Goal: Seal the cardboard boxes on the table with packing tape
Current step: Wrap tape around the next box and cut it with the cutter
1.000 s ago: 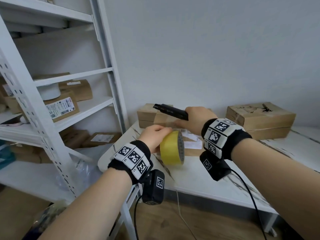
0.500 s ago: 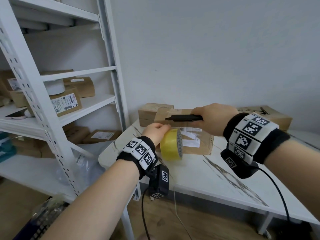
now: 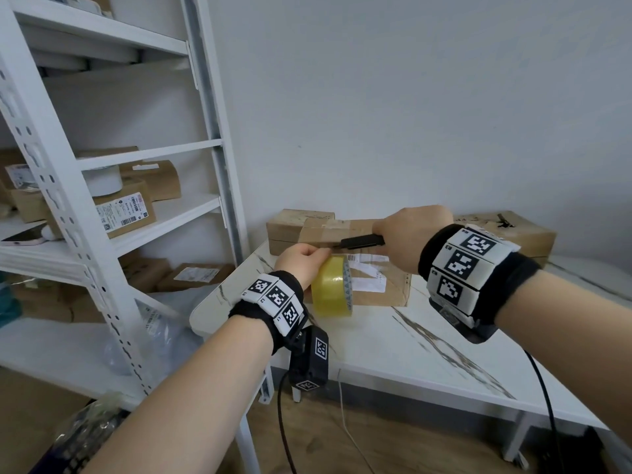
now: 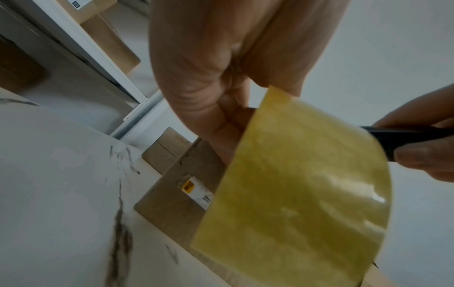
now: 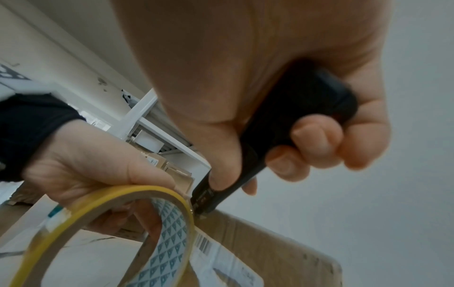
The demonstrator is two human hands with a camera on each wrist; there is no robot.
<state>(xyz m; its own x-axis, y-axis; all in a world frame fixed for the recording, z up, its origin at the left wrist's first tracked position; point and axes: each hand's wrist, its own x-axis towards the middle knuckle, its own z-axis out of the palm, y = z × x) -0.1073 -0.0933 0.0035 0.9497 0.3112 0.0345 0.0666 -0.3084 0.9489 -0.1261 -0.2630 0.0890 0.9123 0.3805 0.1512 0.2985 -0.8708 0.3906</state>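
Shelf [image 3: 113, 230] stands far left of the box [image 3: 379, 282]; cartons are stored on it.

Left hand [image 3: 301, 261] is held at the box's near-left corner. Fingers are curled through the core of the tape roll [image 3: 333, 285], thumb on the rim; the roll is gripped edge-on, just in front of the box and above the table [image 3: 393, 347]. From half a second ago the roll and this hand are hardly shifted against the box.

Knife [image 3: 359, 241], black, is now brought level with its tip at the top of the roll, just above the box's left edge. A second ago it was held higher and tilted, back over the rear cartons. In the right-wrist view the tip [image 5: 201, 211] is seen touching or all but touching the roll's rim; whether a blade is out cannot be told.

Right hand [image 3: 408, 239] is closed in a full fist round the knife handle, above the box's top. It has been drawn nearer the camera and rightward.

Further cartons [image 3: 506, 230] are noted behind and right of the box.

Judged meaning: the strip laid on the box is about to be cut from the roll. A taut span of tape between roll and box is not clearly resolved. Risk judged: blade close to the left thumb.
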